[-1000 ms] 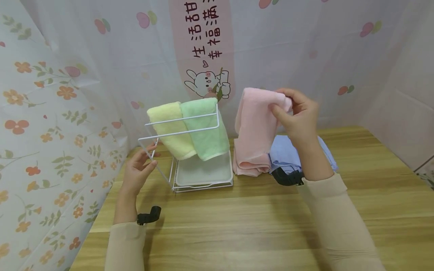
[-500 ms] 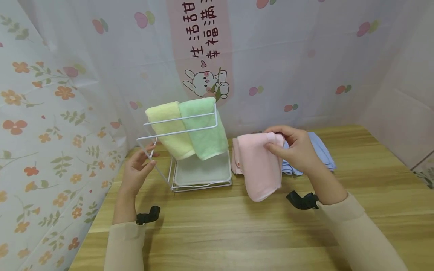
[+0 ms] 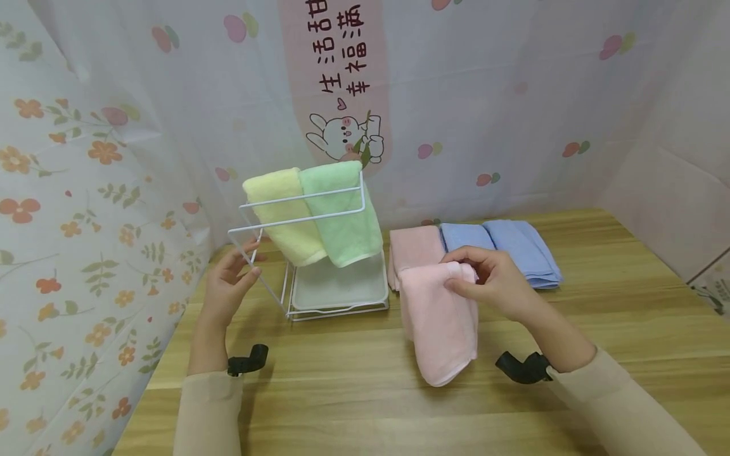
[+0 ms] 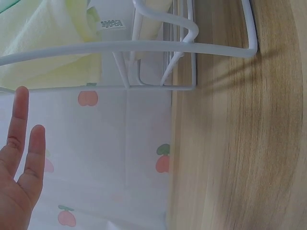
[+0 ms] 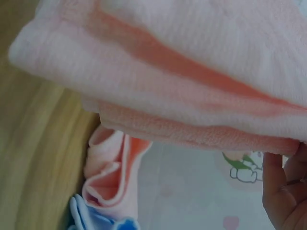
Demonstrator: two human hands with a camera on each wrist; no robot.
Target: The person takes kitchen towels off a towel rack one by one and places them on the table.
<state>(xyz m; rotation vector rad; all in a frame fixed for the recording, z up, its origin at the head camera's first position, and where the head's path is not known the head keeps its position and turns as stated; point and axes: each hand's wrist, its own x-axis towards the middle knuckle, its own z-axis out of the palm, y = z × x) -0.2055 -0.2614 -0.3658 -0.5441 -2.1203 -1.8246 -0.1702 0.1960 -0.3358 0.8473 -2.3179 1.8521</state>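
My right hand (image 3: 493, 282) pinches the upper edge of a folded pink towel (image 3: 441, 323), which hangs in front of the pile. In the right wrist view, the held pink towel (image 5: 158, 96) fills the upper part, its layers hanging down. My left hand (image 3: 228, 285) holds the left side of a white wire rack (image 3: 296, 223), fingers behind the wire and thumb in front. Two of its fingers (image 4: 34, 158) stretch out straight in the left wrist view. Over the rack's top hang a yellow towel (image 3: 279, 190) and a green towel (image 3: 336, 183), side by side.
A white tray (image 3: 342, 294) sits in the rack's base. Behind the held towel lie another folded pink towel (image 3: 416, 244) and two blue towels (image 3: 467, 235) in a row on the wooden table (image 3: 342, 392). A patterned curtain (image 3: 485, 114) stands behind.
My right hand has brought the pink towel down and towards me, from above the pile to in front of it. The blue towels show more fully. The left hand stays at the rack.
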